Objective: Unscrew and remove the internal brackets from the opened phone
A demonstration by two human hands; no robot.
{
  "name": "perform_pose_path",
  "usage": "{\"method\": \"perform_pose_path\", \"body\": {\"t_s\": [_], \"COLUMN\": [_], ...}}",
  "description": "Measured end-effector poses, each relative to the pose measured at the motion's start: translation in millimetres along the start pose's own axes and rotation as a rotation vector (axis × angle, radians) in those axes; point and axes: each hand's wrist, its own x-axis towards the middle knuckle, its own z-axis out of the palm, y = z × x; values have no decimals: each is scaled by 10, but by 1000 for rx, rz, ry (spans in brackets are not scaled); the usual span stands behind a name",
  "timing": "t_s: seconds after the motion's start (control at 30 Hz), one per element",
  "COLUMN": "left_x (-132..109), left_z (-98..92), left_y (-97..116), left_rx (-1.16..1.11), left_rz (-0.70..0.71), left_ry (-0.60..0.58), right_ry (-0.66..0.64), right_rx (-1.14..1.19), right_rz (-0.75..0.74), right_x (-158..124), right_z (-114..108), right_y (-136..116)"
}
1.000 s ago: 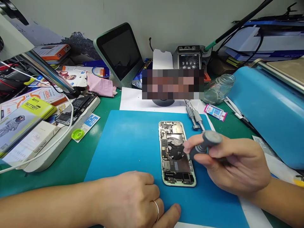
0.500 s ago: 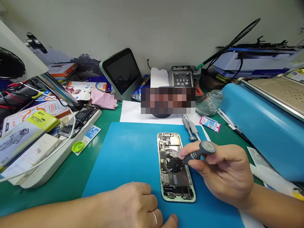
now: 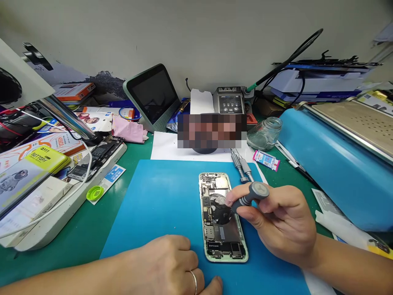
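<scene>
My right hand grips a grey screwdriver by its handle, between thumb and fingers. The handle slants, its round cap turned up toward me; I cannot make out the tip. Below it an opened phone with a pale green frame lies on the blue mat. Its circuit board, battery and metal parts are bare, and a dark round patch shows on its middle. To the left of the phone's lower end, my left hand rests with curled fingers and a ring on one. The bottom edge cuts it off, and its fingertips are hidden.
Two more screwdrivers lie behind the phone. Farther back are a glass jar, a soldering station and a pixelated patch. A blue machine borders the right. Boxes, a battery pack and a green cap are left.
The whole view has shifted slightly, so things appear a little farther left. The screwdriver stays in my right hand over the phone, and my left hand keeps its pose.
</scene>
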Motion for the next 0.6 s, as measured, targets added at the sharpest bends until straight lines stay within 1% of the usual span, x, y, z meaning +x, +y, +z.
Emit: {"method": "perform_pose_path", "body": {"t_s": [0.23, 0.47, 0.53, 0.6], "left_x": [16, 32, 43, 55], "left_z": [-5, -6, -3, 19], "left_y": [-5, -2, -6, -1], "left_rx": [9, 15, 25, 24], "left_rz": [-2, -7, -24, -61], "left_ry": [7, 14, 51, 128], "right_ry": [-9, 15, 30, 49], "right_rx": [31, 35, 66, 110], "right_rz": [-24, 13, 47, 76], "right_x": [-2, -9, -25, -45], "right_z": [10, 22, 33, 48], "right_y": [23, 1, -7, -9]}}
